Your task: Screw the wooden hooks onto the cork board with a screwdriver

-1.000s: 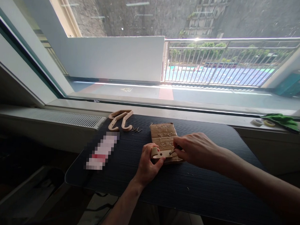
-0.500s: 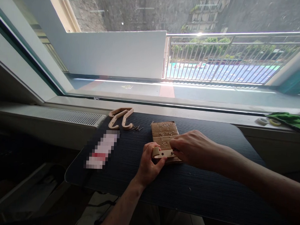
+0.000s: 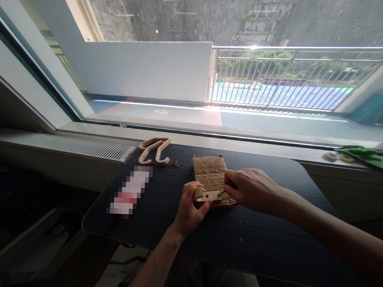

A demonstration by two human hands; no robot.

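Observation:
My left hand (image 3: 189, 210) grips a pale wooden hook (image 3: 205, 196) and presses it against the near edge of a small wooden board (image 3: 209, 173) lying on the dark ribbed table (image 3: 238, 237). My right hand (image 3: 252, 189) pinches a small dark screw at the hook's right end, fingers closed round it. The screw is mostly hidden by my fingertips.
Two more wooden hooks (image 3: 153, 149) lie at the table's back left, with several loose screws (image 3: 175, 163) beside them. A blurred white and red item (image 3: 130, 190) lies on the left. A green cloth (image 3: 363, 154) and tape rolls (image 3: 337, 157) sit on the window sill.
My right hand has drawn back a little to the right, so the hook's right end and the screw show. The left hand and the board have stayed put.

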